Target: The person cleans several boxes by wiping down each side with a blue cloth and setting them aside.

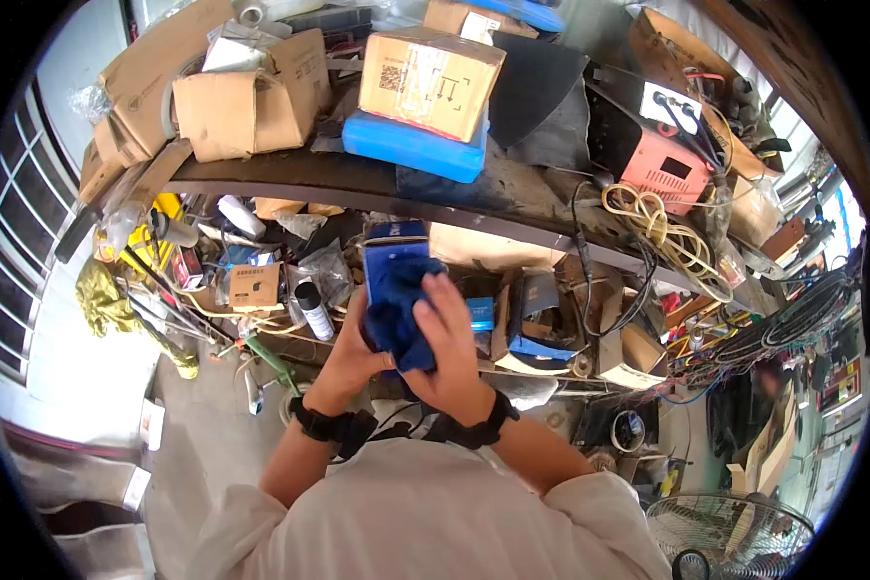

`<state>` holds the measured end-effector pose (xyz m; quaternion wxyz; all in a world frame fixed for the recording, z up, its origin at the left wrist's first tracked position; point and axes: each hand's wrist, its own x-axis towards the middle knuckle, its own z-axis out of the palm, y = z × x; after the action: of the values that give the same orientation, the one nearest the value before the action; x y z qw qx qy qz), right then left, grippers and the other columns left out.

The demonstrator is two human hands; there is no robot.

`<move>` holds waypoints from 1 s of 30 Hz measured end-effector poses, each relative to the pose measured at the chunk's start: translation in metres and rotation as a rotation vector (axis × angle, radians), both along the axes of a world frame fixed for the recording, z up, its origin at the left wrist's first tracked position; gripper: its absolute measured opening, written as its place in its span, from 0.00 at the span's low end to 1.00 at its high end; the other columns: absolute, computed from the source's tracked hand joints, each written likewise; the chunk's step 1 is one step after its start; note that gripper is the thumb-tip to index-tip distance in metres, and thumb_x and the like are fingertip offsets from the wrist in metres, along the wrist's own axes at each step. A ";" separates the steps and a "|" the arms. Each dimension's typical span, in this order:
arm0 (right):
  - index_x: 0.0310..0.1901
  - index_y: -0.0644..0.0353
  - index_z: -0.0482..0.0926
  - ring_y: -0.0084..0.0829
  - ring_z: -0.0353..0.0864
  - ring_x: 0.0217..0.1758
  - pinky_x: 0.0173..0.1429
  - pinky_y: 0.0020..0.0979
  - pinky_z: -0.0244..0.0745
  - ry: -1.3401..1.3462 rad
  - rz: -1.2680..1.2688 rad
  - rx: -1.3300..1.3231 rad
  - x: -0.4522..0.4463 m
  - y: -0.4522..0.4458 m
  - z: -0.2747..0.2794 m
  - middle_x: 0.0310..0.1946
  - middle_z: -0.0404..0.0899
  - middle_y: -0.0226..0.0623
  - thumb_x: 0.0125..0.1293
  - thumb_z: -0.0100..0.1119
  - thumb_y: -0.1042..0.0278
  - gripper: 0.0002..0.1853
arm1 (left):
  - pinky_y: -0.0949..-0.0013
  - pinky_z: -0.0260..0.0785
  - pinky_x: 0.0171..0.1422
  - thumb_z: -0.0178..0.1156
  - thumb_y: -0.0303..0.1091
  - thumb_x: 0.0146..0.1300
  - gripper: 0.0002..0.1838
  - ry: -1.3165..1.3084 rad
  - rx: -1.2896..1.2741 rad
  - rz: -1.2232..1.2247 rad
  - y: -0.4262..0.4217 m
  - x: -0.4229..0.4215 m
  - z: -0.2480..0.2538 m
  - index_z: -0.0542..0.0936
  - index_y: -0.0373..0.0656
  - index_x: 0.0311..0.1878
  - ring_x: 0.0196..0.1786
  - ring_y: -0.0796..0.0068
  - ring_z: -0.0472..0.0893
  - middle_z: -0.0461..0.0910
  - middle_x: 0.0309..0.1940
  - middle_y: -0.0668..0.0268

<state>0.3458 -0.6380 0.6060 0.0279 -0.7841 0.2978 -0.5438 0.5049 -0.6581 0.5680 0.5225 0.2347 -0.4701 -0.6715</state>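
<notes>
My left hand grips the side of a blue box, which is held up in front of the lower shelf. Bunched against the face of that box is a dark blue cloth. My right hand presses the cloth to the box with its fingers curled over it. Much of the box is hidden behind the cloth and hands. A spray can leans just left of my left hand. To the right of my right hand sits a small light-blue box.
On the upper shelf stand a cardboard carton on a blue case, and an orange-red machine with coiled cables. Open boxes crowd the lower shelf. A wire fan cage stands at the lower right.
</notes>
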 end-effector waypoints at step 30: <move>0.59 0.65 0.70 0.54 0.64 0.70 0.74 0.44 0.55 -0.308 0.210 0.396 -0.029 0.008 0.016 0.65 0.65 0.61 0.61 0.52 0.80 0.22 | 0.65 0.57 0.73 0.65 0.31 0.60 0.45 -0.122 0.246 -0.208 0.046 0.030 0.060 0.51 0.39 0.76 0.68 0.71 0.67 0.67 0.68 0.63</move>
<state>0.3168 -0.6304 0.6219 0.2820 -0.6979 0.3078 -0.5820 0.5352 -0.6117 0.6285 0.3882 0.2872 -0.4370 -0.7589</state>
